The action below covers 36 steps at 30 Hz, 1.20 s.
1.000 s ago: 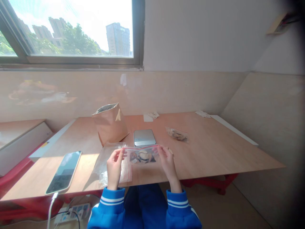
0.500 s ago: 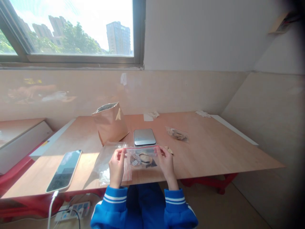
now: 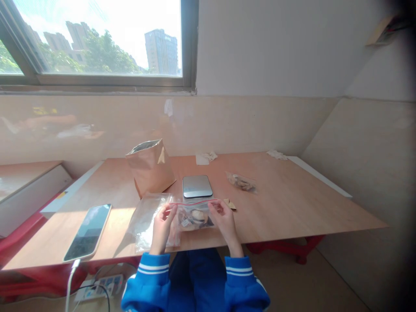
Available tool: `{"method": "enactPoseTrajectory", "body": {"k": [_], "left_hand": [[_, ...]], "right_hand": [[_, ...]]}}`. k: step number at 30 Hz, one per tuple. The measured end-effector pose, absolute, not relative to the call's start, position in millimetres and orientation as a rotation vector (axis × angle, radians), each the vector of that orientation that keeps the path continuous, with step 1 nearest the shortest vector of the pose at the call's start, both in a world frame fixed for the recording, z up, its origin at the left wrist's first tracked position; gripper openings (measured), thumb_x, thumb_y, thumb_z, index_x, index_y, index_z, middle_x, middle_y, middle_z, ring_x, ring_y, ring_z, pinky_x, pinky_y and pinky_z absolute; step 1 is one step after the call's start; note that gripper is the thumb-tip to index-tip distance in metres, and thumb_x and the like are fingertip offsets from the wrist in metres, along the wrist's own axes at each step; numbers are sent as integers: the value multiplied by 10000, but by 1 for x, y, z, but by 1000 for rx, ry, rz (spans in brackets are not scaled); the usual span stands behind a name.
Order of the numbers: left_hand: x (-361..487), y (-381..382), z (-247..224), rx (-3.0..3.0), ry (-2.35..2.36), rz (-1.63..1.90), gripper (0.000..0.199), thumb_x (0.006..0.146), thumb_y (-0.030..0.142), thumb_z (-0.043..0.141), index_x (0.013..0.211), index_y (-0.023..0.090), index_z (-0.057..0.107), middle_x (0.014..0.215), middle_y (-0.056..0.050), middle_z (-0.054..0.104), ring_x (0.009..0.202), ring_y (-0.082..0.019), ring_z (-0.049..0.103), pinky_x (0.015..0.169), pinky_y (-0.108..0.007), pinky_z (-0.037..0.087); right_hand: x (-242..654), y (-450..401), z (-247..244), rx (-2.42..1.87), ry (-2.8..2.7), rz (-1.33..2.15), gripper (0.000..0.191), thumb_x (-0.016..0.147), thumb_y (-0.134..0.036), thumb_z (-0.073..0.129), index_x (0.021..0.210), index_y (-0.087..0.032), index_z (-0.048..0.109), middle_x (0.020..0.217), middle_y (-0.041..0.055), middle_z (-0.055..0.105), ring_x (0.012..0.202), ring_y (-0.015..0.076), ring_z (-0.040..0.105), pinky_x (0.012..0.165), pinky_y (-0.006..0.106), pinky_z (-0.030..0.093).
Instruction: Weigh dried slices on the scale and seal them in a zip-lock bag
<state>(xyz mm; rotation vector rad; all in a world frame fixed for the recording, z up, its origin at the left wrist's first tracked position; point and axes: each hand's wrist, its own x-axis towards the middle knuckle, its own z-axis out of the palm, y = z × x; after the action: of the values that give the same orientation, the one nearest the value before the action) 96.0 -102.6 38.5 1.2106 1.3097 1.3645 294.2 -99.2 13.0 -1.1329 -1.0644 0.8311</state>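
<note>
Hands — left, right — pinch zip bag corners | table front edge | scale just beyond

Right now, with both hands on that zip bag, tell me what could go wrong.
1. The zip bag is pinched by the left hand and right hand at its red strip only; if the strip is not fully closed, the pieces inside could spill.
2. It hangs close to the table front edge, so anything spilled may fall to the floor.
3. The empty bags under the left hand could slide off that edge.
</note>
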Motion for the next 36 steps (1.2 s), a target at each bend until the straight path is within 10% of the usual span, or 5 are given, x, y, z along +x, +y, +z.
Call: {"method": "enactPoseTrajectory", "body": {"k": [21, 36], "left_hand": [[98, -105, 43, 1134, 1132, 1302, 412, 768, 438, 641, 1078, 165, 638, 1048, -87, 682, 988, -220, 620, 811, -294, 463], [105, -103, 44, 1184, 1240, 1390, 340, 732, 456, 676, 830, 132, 691, 789, -52, 706, 811, -188, 644, 795, -294, 477]], "right_hand": [[286, -104, 13, -970, -1021, 1029, 322, 790, -466, 605, 969, -198, 615, 932, 47, 679, 887, 200, 632, 802, 326, 509], [287, -101, 16, -1055, -1122, 900, 277, 765, -428, 656, 869, -173, 679, 863, 47, 693, 831, 194, 632, 789, 325, 500]]}}
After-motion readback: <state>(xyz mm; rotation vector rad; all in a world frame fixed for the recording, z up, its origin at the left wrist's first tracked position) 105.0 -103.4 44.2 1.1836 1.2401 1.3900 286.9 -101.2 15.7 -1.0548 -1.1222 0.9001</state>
